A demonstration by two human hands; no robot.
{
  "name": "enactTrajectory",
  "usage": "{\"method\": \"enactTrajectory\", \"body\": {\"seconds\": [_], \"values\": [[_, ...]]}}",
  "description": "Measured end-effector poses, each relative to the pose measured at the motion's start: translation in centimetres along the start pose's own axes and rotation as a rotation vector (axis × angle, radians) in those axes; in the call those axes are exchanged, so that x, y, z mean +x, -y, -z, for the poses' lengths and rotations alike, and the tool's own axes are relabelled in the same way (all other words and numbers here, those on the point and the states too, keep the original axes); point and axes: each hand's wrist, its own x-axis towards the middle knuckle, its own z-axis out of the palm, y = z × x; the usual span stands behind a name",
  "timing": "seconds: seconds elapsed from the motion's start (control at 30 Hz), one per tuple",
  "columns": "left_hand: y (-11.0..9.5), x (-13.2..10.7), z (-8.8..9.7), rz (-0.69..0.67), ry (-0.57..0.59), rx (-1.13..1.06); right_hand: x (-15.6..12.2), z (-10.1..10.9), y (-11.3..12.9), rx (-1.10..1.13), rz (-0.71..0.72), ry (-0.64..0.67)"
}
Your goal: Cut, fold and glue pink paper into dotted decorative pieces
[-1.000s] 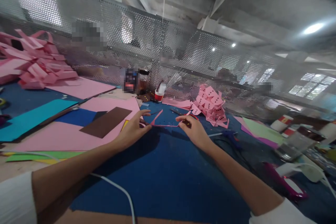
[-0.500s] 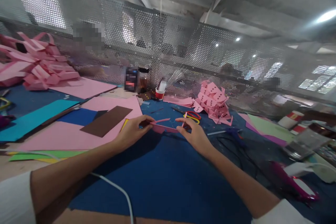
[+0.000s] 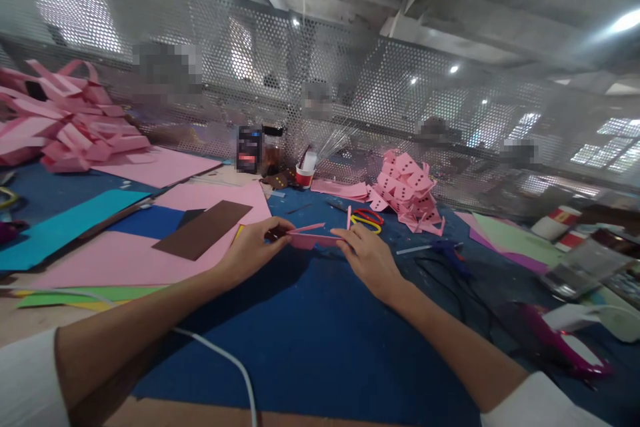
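Note:
Between my two hands a folded pink paper strip (image 3: pixel 313 240) is held up above the dark blue mat (image 3: pixel 310 340). My left hand (image 3: pixel 255 247) pinches its left end with thumb and fingers. At the other end, my right hand (image 3: pixel 367 257) grips the strip, and a narrow flap stands upright by those fingers. A second flap slants up from the left end. Just behind my right hand lie scissors (image 3: pixel 369 220) with red and yellow handles. Beyond them is a heap of pink folded paper pieces with dark dots (image 3: pixel 404 187).
Coloured sheets, a brown one (image 3: pixel 203 230) on top, cover the left side, with a pile of pink strips (image 3: pixel 75 120) behind. A glue gun (image 3: pixel 453 257) and a magenta device (image 3: pixel 565 340) lie right. A white cable (image 3: pixel 220 353) crosses the near mat. A perforated screen (image 3: pixel 300 73) stands behind.
My right fingers have closed onto the strip's right end, where they were more spread before. The upright flap there stands taller. My left hand stays nearly in place.

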Motion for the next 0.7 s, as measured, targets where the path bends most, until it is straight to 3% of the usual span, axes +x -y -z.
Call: {"method": "enactTrajectory", "body": {"seconds": [0.2, 0.4, 0.7], "values": [[-0.07, 0.02, -0.13, -0.025, 0.02, -0.026, 0.04, -0.12, 0.19, -0.023, 0.142, 0.06], [-0.03, 0.01, -0.12, -0.032, 0.009, -0.006, -0.17, -0.03, 0.18, -0.067, 0.187, 0.117], [-0.29, -0.1, 0.01, -0.008, 0.027, 0.0, -0.25, -0.31, -0.05, 0.034, 0.028, 0.122]]}}
